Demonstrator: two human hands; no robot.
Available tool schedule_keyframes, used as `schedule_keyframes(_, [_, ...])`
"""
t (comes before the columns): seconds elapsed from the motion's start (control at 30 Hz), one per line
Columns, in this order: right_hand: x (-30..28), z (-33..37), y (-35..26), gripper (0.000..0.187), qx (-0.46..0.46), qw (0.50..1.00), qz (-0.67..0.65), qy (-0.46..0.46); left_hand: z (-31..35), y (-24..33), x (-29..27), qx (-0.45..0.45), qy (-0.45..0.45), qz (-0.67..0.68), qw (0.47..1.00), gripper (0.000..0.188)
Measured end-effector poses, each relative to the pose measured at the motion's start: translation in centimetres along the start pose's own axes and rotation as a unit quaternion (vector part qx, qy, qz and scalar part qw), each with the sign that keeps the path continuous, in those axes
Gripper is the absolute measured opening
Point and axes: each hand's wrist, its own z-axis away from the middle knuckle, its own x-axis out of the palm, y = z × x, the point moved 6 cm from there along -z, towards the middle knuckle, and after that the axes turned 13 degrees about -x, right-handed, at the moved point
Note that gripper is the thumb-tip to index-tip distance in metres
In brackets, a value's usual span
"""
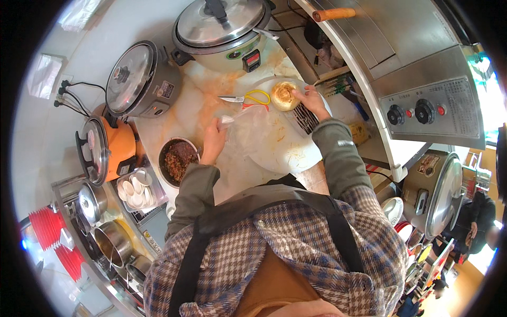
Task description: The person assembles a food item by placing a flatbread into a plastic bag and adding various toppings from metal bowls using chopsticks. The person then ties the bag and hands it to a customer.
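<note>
A round, browned flatbread (284, 96) is gripped at its right edge by my right hand (313, 103), over the far part of a round white cutting board (282, 156). My left hand (214, 140) is closed on a thin clear plastic bag (247, 127), which hangs loosely over the worktop between my hands. Just left of the flatbread lie scissors (257, 97) with yellow handles. Under my right wrist shows a dark slatted piece (303, 118), partly hidden. A pot of chopped, dark reddish filling (179, 160) stands beside my left forearm.
Large lidded cookers (224, 50), (140, 84) stand at the back and left, with an orange cooker (119, 145) nearer. White spoons (137, 187) fill a tray at left. A metal appliance (422, 98) with knobs borders the right. Another person (472, 224) is at far right.
</note>
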Motion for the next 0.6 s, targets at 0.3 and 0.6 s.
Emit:
schedule_keyframes(0.3, [3.6,-3.8,0.7,0.089,-0.039,0.997,0.066,-0.014,1.9,-0.7,-1.7,-0.074,0.084,0.031,0.993,0.023])
schedule_keyframes(0.6, [0.0,12.6,-7.4,0.067,0.031,0.889,-0.457,-0.018,3.3,0.1,0.9,0.013,0.067,0.003,0.998,0.028])
